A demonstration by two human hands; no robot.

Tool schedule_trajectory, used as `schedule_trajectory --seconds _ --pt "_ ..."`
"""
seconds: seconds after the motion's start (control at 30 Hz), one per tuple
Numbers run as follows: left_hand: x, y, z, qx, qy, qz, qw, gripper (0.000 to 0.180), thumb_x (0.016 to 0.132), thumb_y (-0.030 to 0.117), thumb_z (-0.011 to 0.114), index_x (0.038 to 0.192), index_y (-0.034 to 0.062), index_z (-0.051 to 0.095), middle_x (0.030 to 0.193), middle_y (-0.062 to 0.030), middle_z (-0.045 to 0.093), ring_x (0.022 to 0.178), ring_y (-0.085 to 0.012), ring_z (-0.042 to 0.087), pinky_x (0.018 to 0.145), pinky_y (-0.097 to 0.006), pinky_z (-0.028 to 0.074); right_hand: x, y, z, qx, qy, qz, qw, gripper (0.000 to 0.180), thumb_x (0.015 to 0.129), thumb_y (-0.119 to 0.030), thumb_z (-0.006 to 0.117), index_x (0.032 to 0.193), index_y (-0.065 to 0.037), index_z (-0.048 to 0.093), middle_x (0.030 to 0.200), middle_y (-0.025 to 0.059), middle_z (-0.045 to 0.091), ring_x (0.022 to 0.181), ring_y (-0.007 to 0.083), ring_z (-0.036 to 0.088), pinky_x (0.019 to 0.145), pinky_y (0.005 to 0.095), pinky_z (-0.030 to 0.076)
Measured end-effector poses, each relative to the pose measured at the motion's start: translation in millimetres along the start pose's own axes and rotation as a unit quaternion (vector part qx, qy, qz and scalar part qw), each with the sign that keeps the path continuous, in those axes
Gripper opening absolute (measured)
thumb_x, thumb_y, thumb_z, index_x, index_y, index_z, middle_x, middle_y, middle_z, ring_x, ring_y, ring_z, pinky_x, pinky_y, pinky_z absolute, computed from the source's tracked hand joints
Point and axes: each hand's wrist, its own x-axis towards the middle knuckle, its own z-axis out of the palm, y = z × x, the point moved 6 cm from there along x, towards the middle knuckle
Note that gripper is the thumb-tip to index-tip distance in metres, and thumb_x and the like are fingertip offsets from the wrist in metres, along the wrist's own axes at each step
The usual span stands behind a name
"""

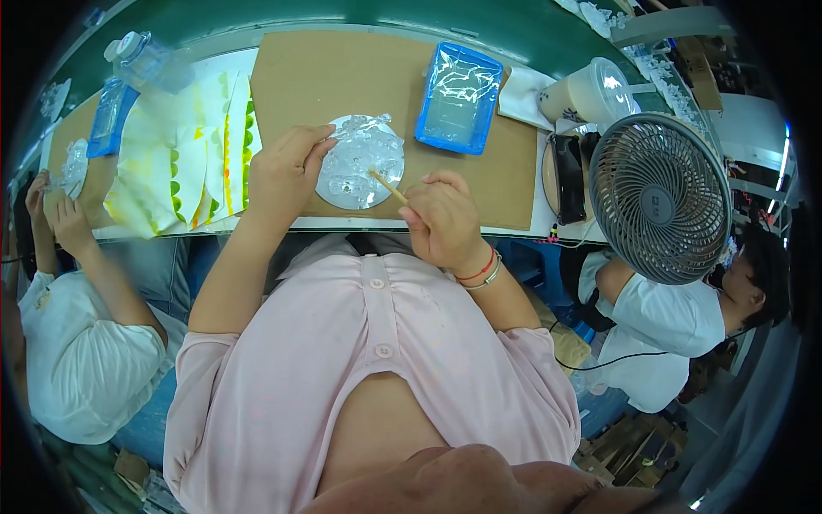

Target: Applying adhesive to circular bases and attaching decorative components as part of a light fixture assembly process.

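So the round disc is looking plain white, with the clear plastic bits on it going all glassy and silvery, while the thin stick is rocking a yellowish tan. The cardboard is doing standard brown, and the tabletop is showing deep green past it. The plastic tray is popping bright blue. The loudest stuff, honestly: white sheets wearing green scallops and yellow-orange streaks. The desk fan is going grey, the string bracelet is adding red, and the buttoned blouse is glowing pale pink.
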Motion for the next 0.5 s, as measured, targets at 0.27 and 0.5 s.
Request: schedule_trajectory --seconds 0.27,0.5 --pt "-0.1 -0.5 1.5 0.005 0.002 0.004 1.0 0.009 0.081 0.01 0.071 0.09 0.0068 0.069 0.084 -0.0073 0.068 0.071 -0.0233 0.065 0.059 -0.03 0.052 -3.4 20.8 -2.4 0.068 0.044 0.072 0.994 0.01 0.093 -0.012 0.058 0.088 -0.005 0.054 0.076 0.0085 0.063 0.07 0.0242 0.06 0.077 0.0382 0.049" --pt "0.7 0.6 1.3 0.001 0.006 0.012 1.0 0.008 0.082 0.01 0.07 0.09 0.0068 0.069 0.083 -0.0067 0.068 0.07 -0.0229 0.065 0.059 -0.03 0.052 -9.9 26.7 8.7 0.111 0.071 0.112 0.985 0.01 0.095 -0.013 0.056 0.09 -0.005 0.054 0.079 0.0085 0.065 0.073 0.0251 0.061 0.077 0.0364 0.049"
